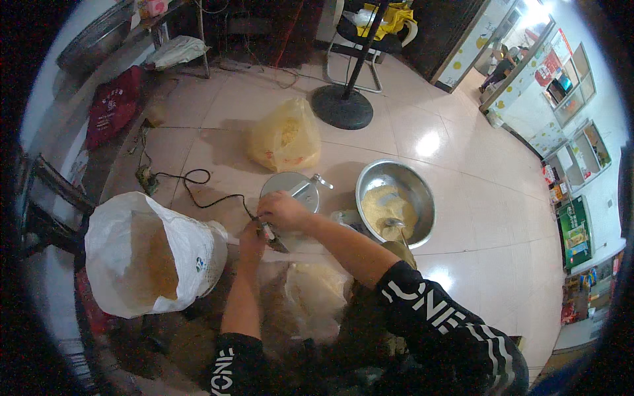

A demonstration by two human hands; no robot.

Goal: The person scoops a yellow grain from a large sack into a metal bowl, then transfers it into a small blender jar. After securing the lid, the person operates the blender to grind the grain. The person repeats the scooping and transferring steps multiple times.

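Note:
My left hand (252, 240) and my right hand (282, 212) meet at the near side of a machine with a round metal lid (283, 182), which looks like a grain mill. A clamp arm with a latch (323, 182) crosses the lid. A black cord (218, 202) runs up to my fingers. Below them shows a small dark part with a pale patch (270, 234); my fingers hide how they touch it. To the right stands a steel basin (431, 213) of yellow meal (386, 200) with a metal ladle (395, 222) in it.
At left is an open white woven sack (198, 247) of yellow grain. A yellow plastic bag (287, 136) sits beyond the mill, near a round black stand base (342, 107). A translucent bag (317, 284) lies close to me. A dark connector (146, 179) lies left; a person (505, 64) is far off.

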